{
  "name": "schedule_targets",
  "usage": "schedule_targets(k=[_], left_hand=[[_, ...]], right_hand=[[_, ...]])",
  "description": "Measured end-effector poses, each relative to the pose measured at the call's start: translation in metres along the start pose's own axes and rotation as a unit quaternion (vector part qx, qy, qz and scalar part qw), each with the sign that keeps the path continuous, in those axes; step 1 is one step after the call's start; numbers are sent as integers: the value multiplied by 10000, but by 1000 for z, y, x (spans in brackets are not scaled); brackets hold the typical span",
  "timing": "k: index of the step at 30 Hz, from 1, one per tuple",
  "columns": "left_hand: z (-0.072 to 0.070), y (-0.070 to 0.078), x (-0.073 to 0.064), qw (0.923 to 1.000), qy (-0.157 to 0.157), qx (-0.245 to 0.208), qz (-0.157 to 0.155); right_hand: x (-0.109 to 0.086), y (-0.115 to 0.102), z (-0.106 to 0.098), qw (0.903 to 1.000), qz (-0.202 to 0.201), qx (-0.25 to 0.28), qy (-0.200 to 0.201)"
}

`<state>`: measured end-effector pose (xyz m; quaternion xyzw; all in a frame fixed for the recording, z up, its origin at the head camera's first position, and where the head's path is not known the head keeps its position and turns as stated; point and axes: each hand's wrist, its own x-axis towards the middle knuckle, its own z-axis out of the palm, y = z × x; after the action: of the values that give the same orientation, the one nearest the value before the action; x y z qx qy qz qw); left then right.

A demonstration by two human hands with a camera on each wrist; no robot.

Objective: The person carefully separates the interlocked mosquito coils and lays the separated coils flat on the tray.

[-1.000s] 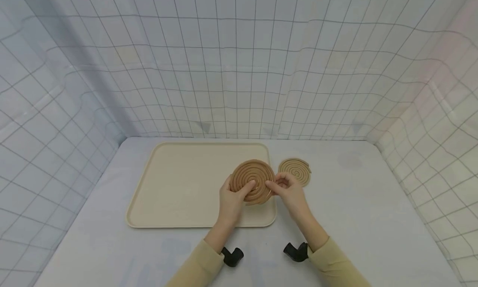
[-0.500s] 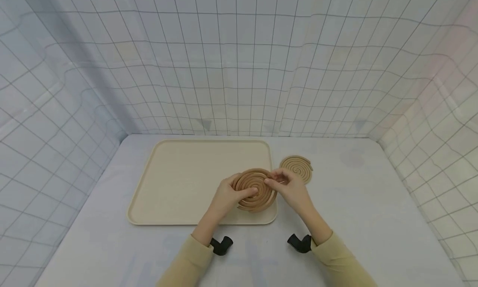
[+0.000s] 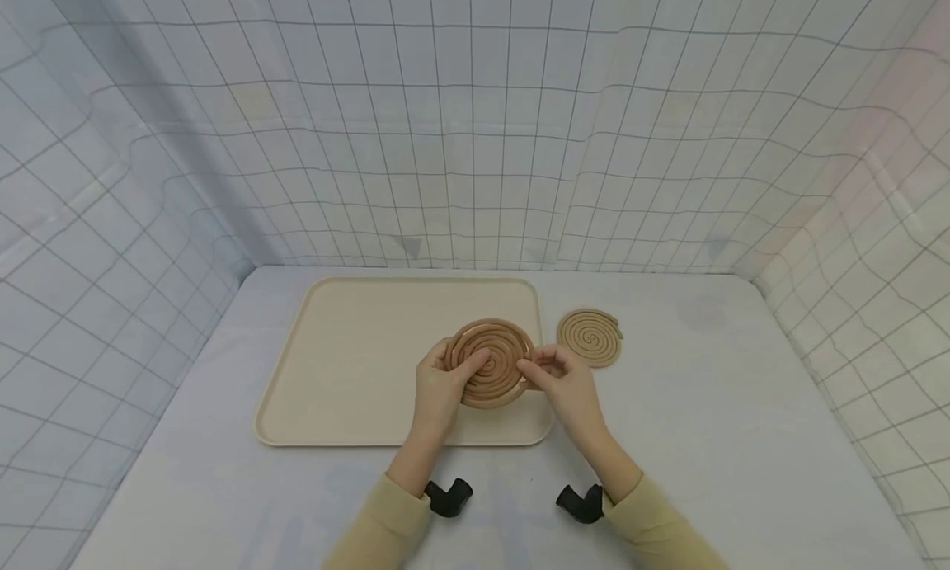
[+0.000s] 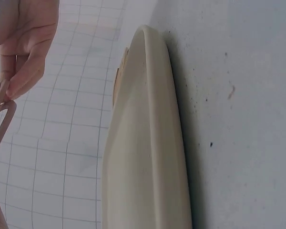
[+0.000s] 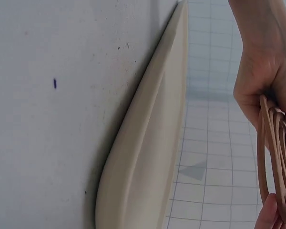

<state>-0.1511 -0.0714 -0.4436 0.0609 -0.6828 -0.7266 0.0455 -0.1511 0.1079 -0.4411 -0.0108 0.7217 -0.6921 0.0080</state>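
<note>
A pair of nested brown mosquito coils (image 3: 505,357) is held up over the right part of the beige tray (image 3: 349,355). My left hand (image 3: 438,388) grips their left side, thumb across the front near the centre. At the right edge, my right hand (image 3: 571,393) pinches the outer strands between thumb and fingers. A loop of the outer strand stands apart below and to the right. In the left wrist view the pinched strands (image 4: 5,112) fork at the right fingertips. The coil strands (image 5: 271,152) are spread into separate layers in the right wrist view.
A lighter mosquito coil (image 3: 590,337) lies flat on the white table (image 3: 705,405), just right of the tray. White grid-patterned walls (image 3: 490,141) enclose the back and sides. Black wrist-worn pieces (image 3: 449,498) show under both sleeves.
Both hands have shifted slightly left with the coils since half a second ago. The coils have tilted to face the head camera more, and an outer loop now stands apart from the rest.
</note>
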Motion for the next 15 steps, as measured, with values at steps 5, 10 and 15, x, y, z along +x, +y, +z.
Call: schedule_targets(k=[5,10,15], left_hand=[[-2,-2,1,9987,-420,279,98],[-2,-5,0,9929,-1049,529,188],[-2,-7,0,9942,-960,483,68]], right_hand=[[2,-6,-7,9957,-390,-840,-33],[2,-15,-11,9872,-786,-1388,-58],[1,-15,-11,9876,-681,-1414,-66]])
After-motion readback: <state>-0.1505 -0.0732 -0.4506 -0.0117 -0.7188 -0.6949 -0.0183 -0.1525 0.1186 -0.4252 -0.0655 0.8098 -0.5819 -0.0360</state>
